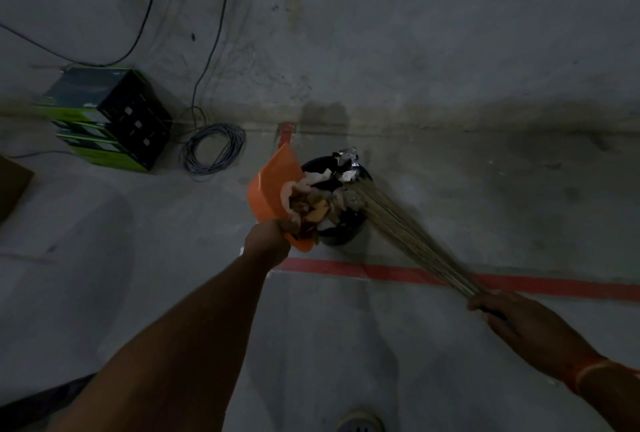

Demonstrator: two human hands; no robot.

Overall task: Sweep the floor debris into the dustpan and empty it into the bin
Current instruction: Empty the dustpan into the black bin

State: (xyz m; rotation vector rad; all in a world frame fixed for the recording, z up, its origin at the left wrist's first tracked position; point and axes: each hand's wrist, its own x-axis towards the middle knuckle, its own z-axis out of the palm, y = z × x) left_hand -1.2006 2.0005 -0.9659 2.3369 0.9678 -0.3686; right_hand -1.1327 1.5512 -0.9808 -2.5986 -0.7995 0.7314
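A black bin (341, 234) is stood on the concrete floor (450, 120). Over its mouth an orange dustpan (273, 189), loaded with debris (308, 204), is gripped tilted by the left hand (268, 241). The broom (408, 241) is clasped by the right hand (512, 322), bristle tips against the debris.

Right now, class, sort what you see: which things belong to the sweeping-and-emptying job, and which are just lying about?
Part of the job:
orange dustpan, tilted over the bin, held by the left hand
debris
black bin
broom, held by the right hand

Just lying about:
stacked boxes
coiled cable
red floor tape
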